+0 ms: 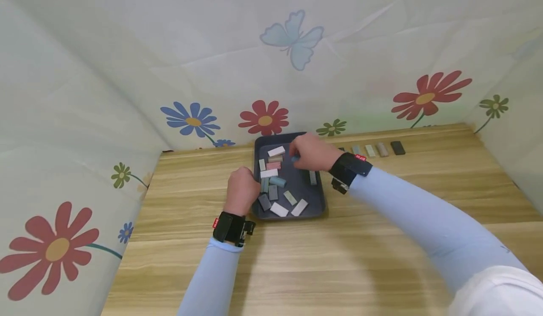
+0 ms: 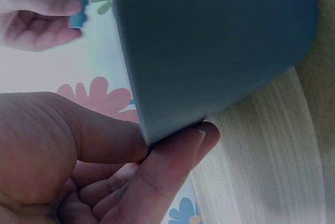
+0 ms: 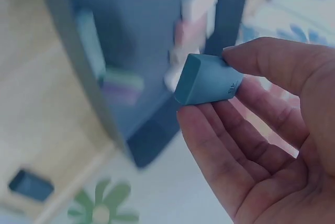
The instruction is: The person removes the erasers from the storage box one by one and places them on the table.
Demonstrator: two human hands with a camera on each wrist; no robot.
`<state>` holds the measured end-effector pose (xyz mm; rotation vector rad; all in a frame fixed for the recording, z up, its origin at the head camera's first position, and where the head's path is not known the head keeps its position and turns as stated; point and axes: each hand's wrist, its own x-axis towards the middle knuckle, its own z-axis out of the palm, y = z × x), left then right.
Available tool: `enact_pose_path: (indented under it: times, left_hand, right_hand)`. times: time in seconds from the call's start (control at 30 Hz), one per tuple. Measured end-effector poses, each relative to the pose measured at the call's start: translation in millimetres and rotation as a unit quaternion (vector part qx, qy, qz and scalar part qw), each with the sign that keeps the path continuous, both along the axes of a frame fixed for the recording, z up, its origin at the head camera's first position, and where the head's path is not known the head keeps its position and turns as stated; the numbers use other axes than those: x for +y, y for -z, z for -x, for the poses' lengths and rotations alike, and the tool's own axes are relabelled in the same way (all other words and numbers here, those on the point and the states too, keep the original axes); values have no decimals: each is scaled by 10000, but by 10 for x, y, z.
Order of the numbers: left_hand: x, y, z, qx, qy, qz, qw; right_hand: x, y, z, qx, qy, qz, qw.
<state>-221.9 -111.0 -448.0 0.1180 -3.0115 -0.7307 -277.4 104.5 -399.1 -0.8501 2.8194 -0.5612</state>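
So our left forearm comes in from about 7 o'clock, aimed toward 1, and the left hand is in a pinch, thumb opposite the bent index finger. Our right arm reaches in from 4 o'clock, pointing roughly at 10. The right hand pinches too, with thumb and fingertips kept apart and all the fingers bent.

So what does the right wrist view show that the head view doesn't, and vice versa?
Only the right wrist view: the small dark marking on the blue block.
Only the head view: the butterfly print and the pale green block on the table.
Both: the right hand holding the blue block, the left hand, and the tray.
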Motion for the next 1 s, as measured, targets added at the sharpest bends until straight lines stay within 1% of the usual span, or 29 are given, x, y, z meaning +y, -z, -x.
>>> enact_pose_path:
  times: [0.07, 0.17, 0.23, 0.3, 0.37, 0.47, 0.67, 0.77, 0.9, 1.0]
  left_hand:
    - [-7, 4, 10, -5, -19, 12, 10000]
    - [-19, -3, 19, -32, -43, -16, 10000]
    - [-21, -14, 20, -104, -74, -60, 9999]
    - [-19, -25, 17, -158, -91, -78, 9998]
    - [-15, -30, 17, -218, -116, -93, 9997]
    - [-8, -28, 15, -207, -104, -82, 9997]
    - [11, -26, 5, -156, -44, -141, 9998]
    - [17, -25, -2, -137, -42, -121, 9998]
    - [23, -18, -9, -111, -38, -124, 9999]
    - [28, -11, -15, -76, -14, -123, 9999]
  right_hand:
    - [134, -96, 27, 131, 163, 98, 9997]
    - [330, -211, 54, 203, 582, 197, 9979]
    - [457, -235, 63, 123, 878, 288, 9956]
    - [589, -210, 74, -8, 1083, 407, 9933]
    - [707, -151, 80, -18, 1188, 467, 9918]
    - [854, -38, 70, -68, 1368, 417, 9897]
    - [1016, 172, -35, -170, 1831, 193, 9828]
    - [1054, 281, -84, -193, 1906, 46, 9815]
    - [1083, 404, -122, -211, 1887, -58, 9818]
    - [1092, 469, -138, -289, 1965, -10, 9801]
